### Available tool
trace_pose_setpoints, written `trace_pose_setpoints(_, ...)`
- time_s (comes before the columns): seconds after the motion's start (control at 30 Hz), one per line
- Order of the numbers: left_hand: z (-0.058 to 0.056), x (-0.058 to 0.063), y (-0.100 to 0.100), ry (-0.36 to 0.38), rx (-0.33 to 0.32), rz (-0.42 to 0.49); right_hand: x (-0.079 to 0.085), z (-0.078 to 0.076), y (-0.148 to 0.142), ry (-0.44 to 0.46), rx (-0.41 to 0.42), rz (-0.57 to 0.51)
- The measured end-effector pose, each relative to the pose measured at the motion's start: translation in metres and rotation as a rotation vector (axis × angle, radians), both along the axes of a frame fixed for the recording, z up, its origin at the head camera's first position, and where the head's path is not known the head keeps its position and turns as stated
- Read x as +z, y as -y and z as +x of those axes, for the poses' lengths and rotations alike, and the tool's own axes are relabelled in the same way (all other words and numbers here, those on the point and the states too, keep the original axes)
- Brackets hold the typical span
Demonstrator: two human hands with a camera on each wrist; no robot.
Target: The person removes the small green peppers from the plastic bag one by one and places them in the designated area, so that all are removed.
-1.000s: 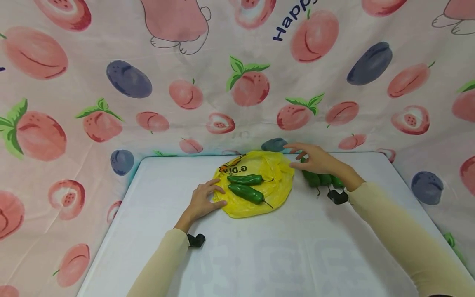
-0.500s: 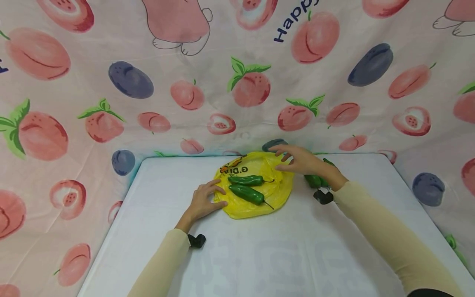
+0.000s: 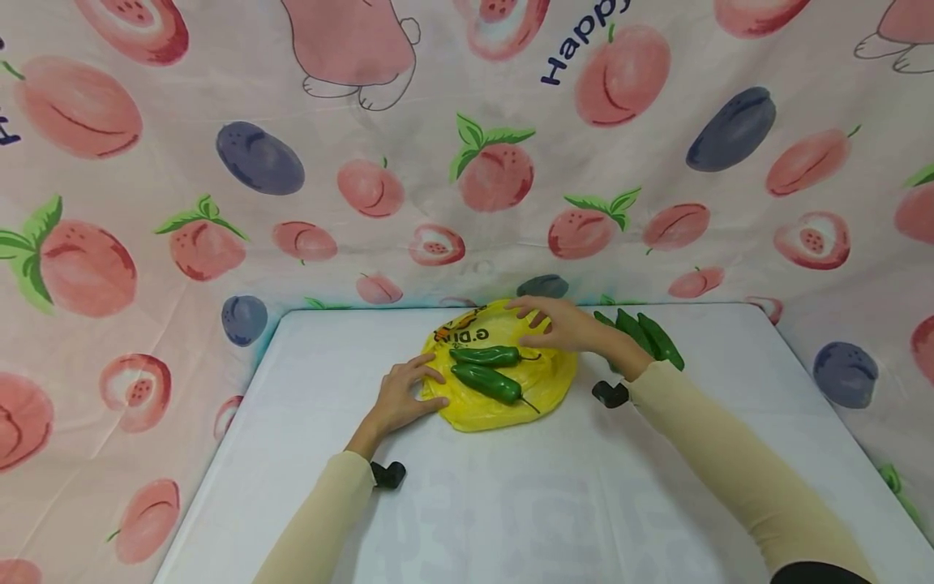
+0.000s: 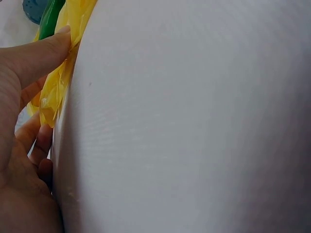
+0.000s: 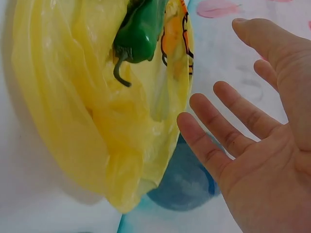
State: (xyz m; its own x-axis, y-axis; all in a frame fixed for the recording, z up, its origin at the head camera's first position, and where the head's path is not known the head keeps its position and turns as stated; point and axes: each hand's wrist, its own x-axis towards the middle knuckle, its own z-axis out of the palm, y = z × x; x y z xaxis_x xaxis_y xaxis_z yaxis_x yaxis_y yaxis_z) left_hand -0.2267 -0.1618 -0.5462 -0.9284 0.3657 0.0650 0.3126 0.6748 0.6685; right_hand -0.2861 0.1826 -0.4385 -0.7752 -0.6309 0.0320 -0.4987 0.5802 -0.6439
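Two green chili peppers (image 3: pixel 486 383) lie side by side on a flattened yellow plastic bag (image 3: pixel 474 415), their stems pointing right. My left hand (image 3: pixel 397 399) rests at the bag's left edge, fingers spread. In the left wrist view its thumb (image 4: pixel 41 58) touches the yellow plastic, which hides part of the other fingers. Over the bag's far right part is my right hand (image 3: pixel 558 324), fingers apart and holding nothing. The right wrist view has that palm (image 5: pixel 272 170) beside the bag (image 5: pixel 63 111), near one pepper's stem end (image 5: pixel 143 36).
Several more green peppers (image 3: pixel 659 339) lie on the white table (image 3: pixel 511 503) to the right, partly behind my right forearm. A fruit-printed cloth (image 3: pixel 409 146) hangs along the table's back edge and sides. Each wrist carries a small black device (image 3: pixel 610 394).
My right hand has moved left from above the pepper group to over the bag, uncovering more of those peppers. My left hand and the two peppers on the bag have stayed put.
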Motion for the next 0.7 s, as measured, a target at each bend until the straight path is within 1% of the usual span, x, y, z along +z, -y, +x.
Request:
trace_pose_setpoints(0.23, 0.001, 0.0, -0.002, -0.001, -0.007, 0.004, -0.01, 0.0, 0.011, 0.038, 0.021, -0.013)
trace_pose_setpoints(0.47, 0.001, 0.001, -0.002, -0.007, -0.003, -0.001, -0.025, -0.006, 0.024, 0.011, 0.072, -0.013)
trace_pose_setpoints(0.57, 0.001, 0.002, -0.001, 0.002, -0.003, -0.004, -0.033, -0.01, 0.031, 0.012, 0.084, 0.025)
trace_pose_setpoints(0.7, 0.001, 0.002, 0.0, -0.003, -0.004, -0.002, -0.038, -0.01, 0.04, 0.037, 0.074, 0.096)
